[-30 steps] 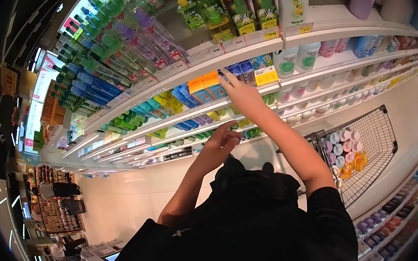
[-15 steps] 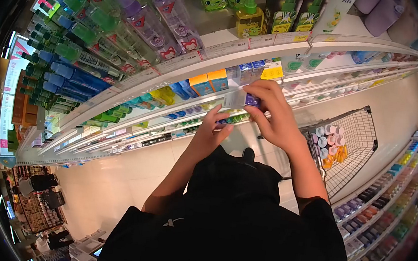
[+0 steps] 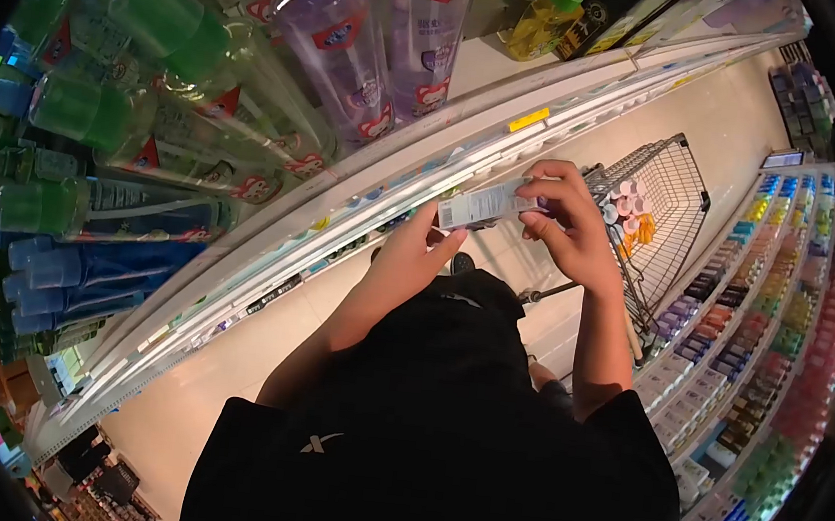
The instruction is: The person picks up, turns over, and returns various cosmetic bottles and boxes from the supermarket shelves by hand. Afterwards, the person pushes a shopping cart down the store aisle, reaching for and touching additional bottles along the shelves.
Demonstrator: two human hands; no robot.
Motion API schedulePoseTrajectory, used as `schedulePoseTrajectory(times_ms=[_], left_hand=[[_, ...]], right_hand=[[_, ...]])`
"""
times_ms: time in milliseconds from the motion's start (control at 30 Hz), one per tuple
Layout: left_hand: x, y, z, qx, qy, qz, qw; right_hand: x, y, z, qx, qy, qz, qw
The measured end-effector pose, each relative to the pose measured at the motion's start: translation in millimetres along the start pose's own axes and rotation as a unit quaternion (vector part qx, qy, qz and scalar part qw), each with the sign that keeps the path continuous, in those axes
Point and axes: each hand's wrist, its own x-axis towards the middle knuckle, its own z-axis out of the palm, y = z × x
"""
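Note:
A small pale box (image 3: 483, 205) with fine print and a barcode at its left end is held up between my hands, over the aisle floor. My left hand (image 3: 413, 257) grips the box's left end, thumb below it and the fingers partly hidden behind. The right end is pinched by my right hand (image 3: 573, 230), with bent fingers over its top and side. A bit of purple shows by the right fingertips. The underside of the box is mostly hidden.
Clear bottles with purple caps (image 3: 333, 36) and green caps (image 3: 174, 21) stand on the shelf at upper left. The shelf edge (image 3: 346, 168) runs diagonally past my hands. A wire shopping cart (image 3: 680, 195) holding several items stands at right, beside another stocked shelf (image 3: 761, 344).
My left hand, apart from the right-hand box before, now holds its left end. The box's printed face has turned up into view. My view has shifted nearer the shelf bottles.

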Motion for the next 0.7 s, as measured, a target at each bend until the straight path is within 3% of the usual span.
schedulePoseTrajectory(times_ms=[67, 200, 267, 333, 400, 467, 700], left_hand=[[4, -8, -4, -0.015, -0.021, 0.006, 1.0], [6, -13, -21, -0.006, -0.065, 0.037, 0.997], [8, -23, -18, 0.028, -0.056, 0.101, 0.993], [0, -14, -18, 0.014, -0.063, 0.104, 0.993], [5, -28, -13, -0.013, -0.089, 0.113, 0.989], [2, -17, -19, 0.008, -0.12, 0.075, 0.99], [7, -11, -35, -0.008, -0.119, 0.13, 0.984]], right_hand=[[24, -37, 6, -0.25, -0.108, -0.113, 0.956], [51, -65, 18, -0.364, -0.142, -0.098, 0.915], [58, -59, 26, -0.405, -0.142, -0.09, 0.899], [57, -56, 32, -0.394, -0.128, -0.061, 0.908], [51, -60, 39, -0.459, -0.103, -0.047, 0.881], [46, -41, 35, -0.533, -0.105, -0.074, 0.837], [41, -20, 45, -0.533, -0.051, -0.146, 0.832]])
